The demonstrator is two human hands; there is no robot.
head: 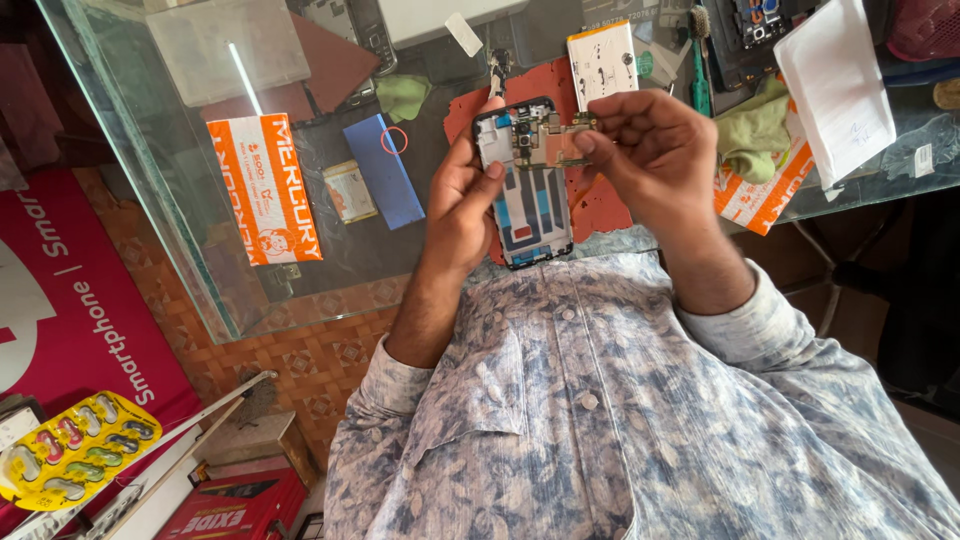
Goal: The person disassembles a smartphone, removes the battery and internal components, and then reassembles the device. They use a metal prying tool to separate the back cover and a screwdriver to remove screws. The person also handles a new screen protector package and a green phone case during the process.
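Two hands worked on an opened phone frame [525, 190], held up over the glass counter [150, 180], just above the red work mat [600, 205]. Left hand [462, 205] gripped the frame along its left long edge, thumb pressed on the front face, remaining fingers wrapped behind. Right hand [650, 150] sat at the frame's upper right corner, thumb and forefinger pinched together on a small circuit board [562, 140] with a camera module. Could not tell whether the board was seated or lifted clear of the frame.

Handling, judged:
- Frame: light, thin, stiff along its length but likely to twist if squeezed at mid-span. Best gripped by the side rails, as the left hand did.
- Board: very light, rigid, fragile. Edge grip only; pressure on components or the camera lens risked damage. Any attached ribbon cable would tear if pulled sideways.
- Both parts smooth; a dropped piece would strike glass.

Nearby on the counter: a white battery [602, 62] just beyond the mat, a blue flat slab [385, 170] to the left, an orange-and-white packet [265, 190], a green cloth [755, 130] to the right.
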